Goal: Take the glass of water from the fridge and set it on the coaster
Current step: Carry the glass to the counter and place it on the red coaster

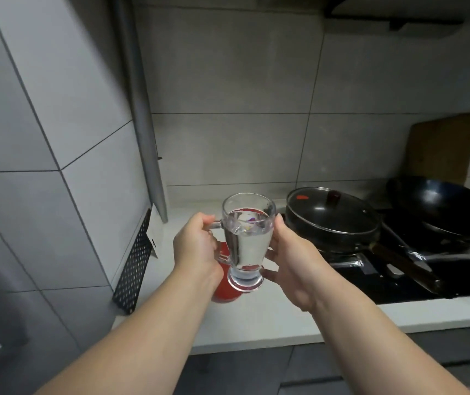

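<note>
Upright, the glass of water (247, 240) is held between both hands.
Its handle is gripped by the left hand (196, 246); its side is steadied by the right hand (293, 260), above the red coaster (223, 295).

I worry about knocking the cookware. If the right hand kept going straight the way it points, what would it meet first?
The right hand points forward and slightly left, against the glass it already steadies. Beyond that the line seems to reach the tiled wall, passing left of the lidded pan, though depth is unclear.

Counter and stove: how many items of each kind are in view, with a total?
Glass of water, held in the left hand and right hand: 1
Red coaster: 1
Lidded pan: 1
Wok: 1
Cutting board: 1
Total: 5
</note>
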